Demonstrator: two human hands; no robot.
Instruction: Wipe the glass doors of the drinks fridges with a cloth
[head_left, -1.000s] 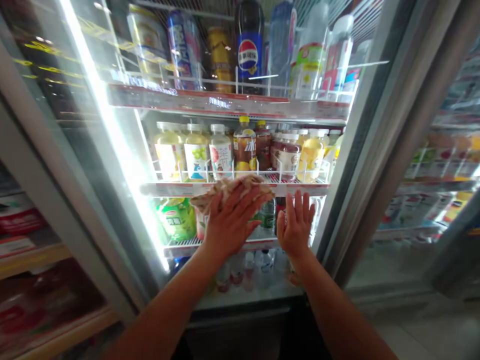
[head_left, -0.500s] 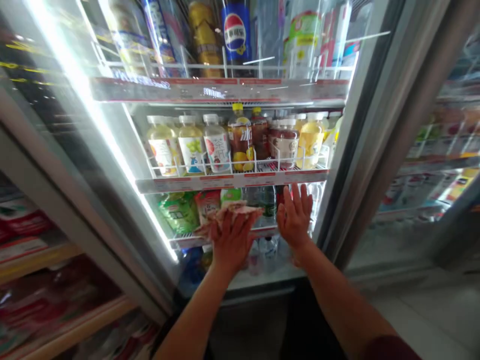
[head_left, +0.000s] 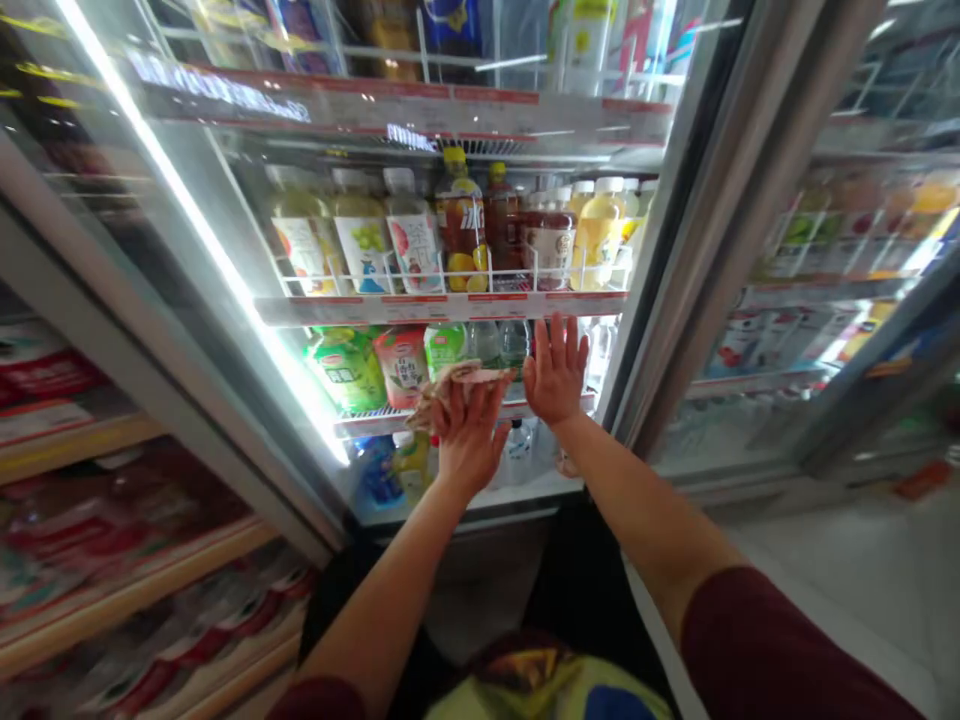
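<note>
My left hand point(head_left: 471, 440) presses a crumpled, pale brownish cloth point(head_left: 442, 390) against the glass door point(head_left: 360, 140) of a drinks fridge, fingers pointing up over it. To its right, my right hand point(head_left: 556, 375) lies flat on the same glass with its fingers stretched out and holds nothing. Behind the cloth, inside the fridge, stand a green drink pouch point(head_left: 349, 370) and a red drink pouch point(head_left: 400, 362). Clear bottles point(head_left: 514, 340) are partly covered by my right hand.
Above my hands, bottled drinks point(head_left: 457, 225) line a wire-fronted shelf point(head_left: 450, 308). A metal door frame point(head_left: 675, 260) runs along the right, with another fridge beyond it. Wooden-edged shelves point(head_left: 142, 590) with packaged goods stand at the left.
The view has tilted downward, so the shelves sit higher and my shirt shows at the bottom. Both hands remain at the glass, the cloth still under the left one.
</note>
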